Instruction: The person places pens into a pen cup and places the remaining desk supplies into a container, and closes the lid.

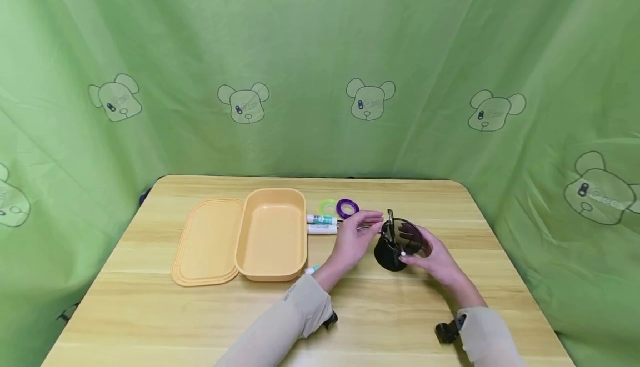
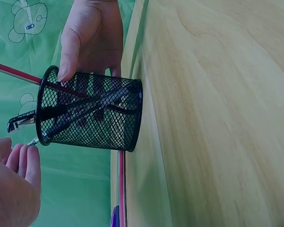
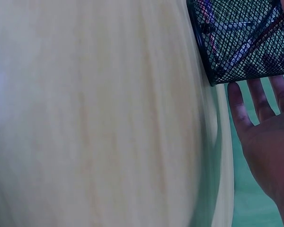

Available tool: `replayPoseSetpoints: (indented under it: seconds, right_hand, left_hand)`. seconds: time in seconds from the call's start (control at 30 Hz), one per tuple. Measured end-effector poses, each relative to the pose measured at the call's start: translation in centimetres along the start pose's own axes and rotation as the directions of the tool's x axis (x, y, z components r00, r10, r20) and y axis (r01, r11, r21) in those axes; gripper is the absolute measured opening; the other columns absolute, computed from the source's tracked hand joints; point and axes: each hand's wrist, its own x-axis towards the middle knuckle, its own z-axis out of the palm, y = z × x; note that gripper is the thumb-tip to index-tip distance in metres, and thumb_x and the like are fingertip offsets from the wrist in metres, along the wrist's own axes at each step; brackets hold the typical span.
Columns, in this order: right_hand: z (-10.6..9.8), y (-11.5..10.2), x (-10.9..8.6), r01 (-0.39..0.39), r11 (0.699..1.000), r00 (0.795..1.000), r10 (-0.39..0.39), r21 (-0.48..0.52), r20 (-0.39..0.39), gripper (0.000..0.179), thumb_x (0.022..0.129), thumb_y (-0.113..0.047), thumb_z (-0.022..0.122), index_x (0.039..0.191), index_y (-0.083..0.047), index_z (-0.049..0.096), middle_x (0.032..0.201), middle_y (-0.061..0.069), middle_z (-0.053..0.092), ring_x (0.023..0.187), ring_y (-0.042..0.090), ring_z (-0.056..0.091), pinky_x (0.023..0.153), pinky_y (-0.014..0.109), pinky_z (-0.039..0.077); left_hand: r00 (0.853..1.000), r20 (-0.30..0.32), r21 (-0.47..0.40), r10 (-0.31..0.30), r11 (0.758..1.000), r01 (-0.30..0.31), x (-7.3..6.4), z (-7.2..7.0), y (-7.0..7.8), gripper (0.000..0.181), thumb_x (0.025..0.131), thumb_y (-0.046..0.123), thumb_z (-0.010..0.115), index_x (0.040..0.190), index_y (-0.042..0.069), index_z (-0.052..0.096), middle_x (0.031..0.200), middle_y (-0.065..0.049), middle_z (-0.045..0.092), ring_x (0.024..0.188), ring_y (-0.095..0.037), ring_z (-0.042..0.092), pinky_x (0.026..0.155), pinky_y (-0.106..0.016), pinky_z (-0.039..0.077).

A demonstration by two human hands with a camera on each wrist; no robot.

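A black mesh pen holder point(image 1: 389, 257) is gripped by my right hand point(image 1: 436, 253), thumb on the near side and fingers around the far side. In the left wrist view the holder point(image 2: 92, 113) has a red pencil point(image 2: 20, 74), a black-capped pen point(image 2: 22, 121) and another pen poking out of its rim. My left hand point(image 1: 356, 237) is at the rim with its fingers extended toward that pen's silvery end point(image 2: 33, 141); whether they touch is unclear. In the right wrist view, several pens show through the mesh point(image 3: 241, 42).
Left of the hands stands an orange box point(image 1: 270, 275), its lid point(image 1: 207, 245) beside it. Two white tubes point(image 1: 321, 229), a purple tape roll point(image 1: 347, 208) and a green tape roll point(image 1: 327, 207) lie behind my left hand. Another small tube point(image 1: 312, 270) lies partly hidden by the left forearm.
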Motion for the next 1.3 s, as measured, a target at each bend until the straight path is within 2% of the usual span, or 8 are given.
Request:
replayPoseSetpoints:
  seconds: [0.2, 0.33, 0.5, 0.67, 0.83, 1.0, 1.1, 1.3]
  right_hand:
    - [-0.1, -0.2, 0.3, 0.001, 1.000, 1.000, -0.001, 0.002, 0.009, 0.084, 0.083, -0.005, 0.085, 0.156, -0.004, 0.041, 0.150, 0.028, 0.051, 0.126, 0.005, 0.058, 0.107, 0.009, 0.040]
    - [0.0, -0.1, 0.2, 0.003, 1.000, 1.000, -0.003, -0.001, -0.005, 0.086, 0.082, -0.005, 0.086, 0.155, -0.003, 0.041, 0.149, 0.028, 0.052, 0.126, 0.004, 0.058, 0.107, 0.008, 0.039]
    - [0.3, 0.4, -0.3, -0.001, 1.000, 1.000, 0.001, -0.007, -0.016, 0.086, 0.082, -0.005, 0.085, 0.155, -0.003, 0.041, 0.149, 0.029, 0.052, 0.123, -0.004, 0.057, 0.106, 0.006, 0.038]
    - [0.5, 0.5, -0.7, 0.008, 1.000, 1.000, -0.008, 0.015, -0.016, 0.084, 0.082, -0.001, 0.084, 0.155, -0.001, 0.041, 0.148, 0.031, 0.051, 0.124, 0.001, 0.058, 0.107, 0.008, 0.040]
    - [0.2, 0.2, -0.4, 0.000, 1.000, 1.000, 0.000, 0.010, -0.017, 0.084, 0.083, -0.003, 0.084, 0.155, -0.002, 0.041, 0.149, 0.030, 0.051, 0.124, -0.002, 0.057, 0.107, 0.007, 0.038]
    - [-0.2, 0.1, 0.0, 0.001, 1.000, 1.000, -0.001, 0.000, -0.015, 0.085, 0.083, -0.004, 0.085, 0.155, -0.003, 0.041, 0.150, 0.028, 0.051, 0.123, -0.006, 0.056, 0.106, 0.005, 0.036]
    - [-0.3, 0.1, 0.1, 0.008, 1.000, 1.000, -0.008, 0.004, -0.017, 0.086, 0.082, -0.003, 0.085, 0.156, -0.003, 0.041, 0.149, 0.028, 0.051, 0.123, -0.005, 0.056, 0.106, 0.006, 0.037]
    - [-0.1, 0.2, -0.1, -0.002, 1.000, 1.000, 0.002, 0.005, -0.006, 0.087, 0.081, -0.005, 0.086, 0.155, -0.002, 0.041, 0.149, 0.028, 0.052, 0.123, -0.004, 0.056, 0.106, 0.006, 0.037]
  left_hand:
    - [1.000, -0.026, 0.020, -0.006, 1.000, 0.007, 0.0, -0.7, 0.1, 0.025, 0.098, 0.012, 0.071, 0.123, 0.012, 0.073, 0.118, -0.005, 0.076, 0.103, -0.009, 0.070, 0.093, -0.020, 0.059]
    - [0.999, -0.038, 0.021, -0.017, 1.000, 0.018, -0.1, -1.0, -0.2, 0.026, 0.098, 0.014, 0.071, 0.125, 0.012, 0.072, 0.119, -0.006, 0.076, 0.106, -0.010, 0.070, 0.095, -0.020, 0.058]
    - [0.998, -0.050, 0.032, -0.037, 0.999, 0.039, -0.4, -1.3, -1.2, 0.028, 0.098, 0.011, 0.072, 0.125, 0.010, 0.072, 0.118, -0.007, 0.076, 0.108, -0.014, 0.071, 0.096, -0.021, 0.058]
    - [0.995, -0.063, 0.058, -0.076, 0.995, 0.079, -0.7, -1.6, -2.5, 0.032, 0.096, 0.006, 0.072, 0.128, 0.007, 0.070, 0.119, -0.009, 0.076, 0.107, -0.018, 0.072, 0.095, -0.021, 0.058]
    - [0.987, -0.112, 0.079, -0.119, 0.989, 0.128, -0.4, -2.0, -3.2, 0.033, 0.096, 0.007, 0.073, 0.128, 0.010, 0.070, 0.121, -0.008, 0.075, 0.109, -0.019, 0.070, 0.095, -0.021, 0.058]
    - [0.977, -0.161, 0.107, -0.138, 0.982, 0.157, 0.1, -2.6, -3.5, 0.033, 0.094, 0.003, 0.074, 0.125, 0.010, 0.071, 0.122, -0.016, 0.073, 0.109, -0.024, 0.071, 0.093, -0.021, 0.059]
    - [0.977, -0.163, 0.116, -0.139, 0.980, 0.159, 0.2, -2.9, -3.7, 0.035, 0.093, 0.000, 0.073, 0.127, 0.004, 0.069, 0.124, -0.021, 0.072, 0.111, -0.030, 0.070, 0.095, -0.024, 0.060]
    - [0.969, -0.165, 0.100, -0.183, 0.975, 0.201, -0.3, -3.2, -4.3, 0.043, 0.090, -0.008, 0.071, 0.132, -0.003, 0.063, 0.128, -0.023, 0.069, 0.118, -0.037, 0.067, 0.100, -0.031, 0.059]
